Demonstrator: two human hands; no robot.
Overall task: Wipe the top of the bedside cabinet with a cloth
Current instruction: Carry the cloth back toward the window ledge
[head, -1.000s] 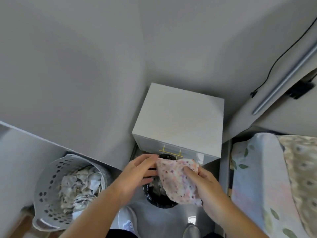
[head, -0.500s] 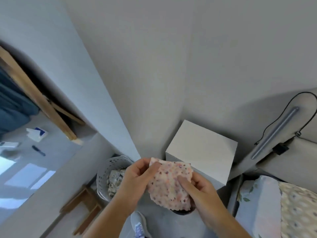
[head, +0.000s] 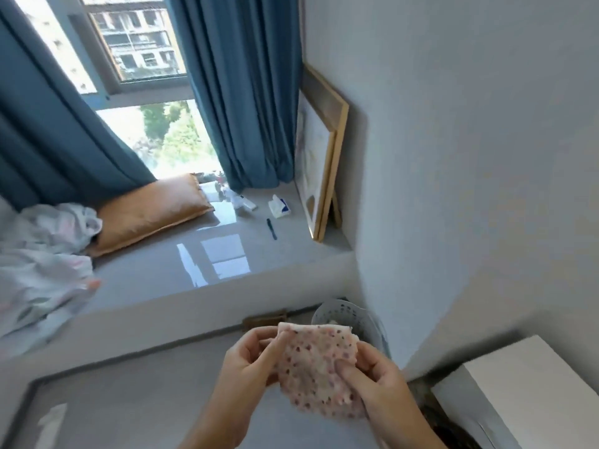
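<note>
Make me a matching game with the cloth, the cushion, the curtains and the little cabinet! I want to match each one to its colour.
Things:
1. cloth
2. cushion
3. curtains
4. bedside cabinet

Colours:
A. blue
B. white
C. pink with dots
D. orange

Pairs: 1-C, 2-D, 3-A, 4-B.

The cloth is held by the left hand and the right hand. The cushion lies on the window ledge.
</note>
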